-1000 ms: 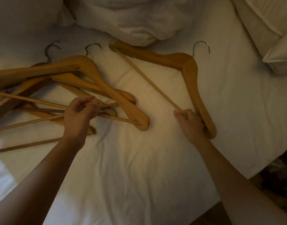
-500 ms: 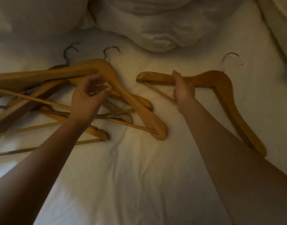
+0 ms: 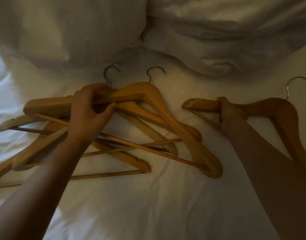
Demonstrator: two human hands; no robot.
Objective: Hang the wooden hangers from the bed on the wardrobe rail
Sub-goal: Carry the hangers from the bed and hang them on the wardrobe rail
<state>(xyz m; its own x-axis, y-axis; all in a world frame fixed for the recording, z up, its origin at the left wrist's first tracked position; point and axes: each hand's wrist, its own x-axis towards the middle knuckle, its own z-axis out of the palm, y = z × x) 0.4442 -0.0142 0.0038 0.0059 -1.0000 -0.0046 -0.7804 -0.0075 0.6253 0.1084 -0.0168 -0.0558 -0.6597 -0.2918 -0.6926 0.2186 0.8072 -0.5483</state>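
Observation:
A pile of several wooden hangers (image 3: pixel 167 125) with metal hooks lies crosswise on the white bed sheet (image 3: pixel 148 205), left of centre. My left hand (image 3: pixel 91 111) closes around the upper arm of the top hangers in that pile, just below a hook. A separate wooden hanger (image 3: pixel 278 110) lies to the right, its hook pointing away from me. My right hand (image 3: pixel 230 111) grips the left arm of this hanger near its tip. The wardrobe rail is out of view.
Two white pillows (image 3: pixel 65 32) and rumpled bedding (image 3: pixel 226 35) lie along the far side, just beyond the hanger hooks. The sheet is creased at the left edge. My forearms cross the near part of the bed.
My left hand moved up from the hanger bars to the top arms of the pile and closed on them. My right hand shifted from the lone hanger's lower end to its left arm.

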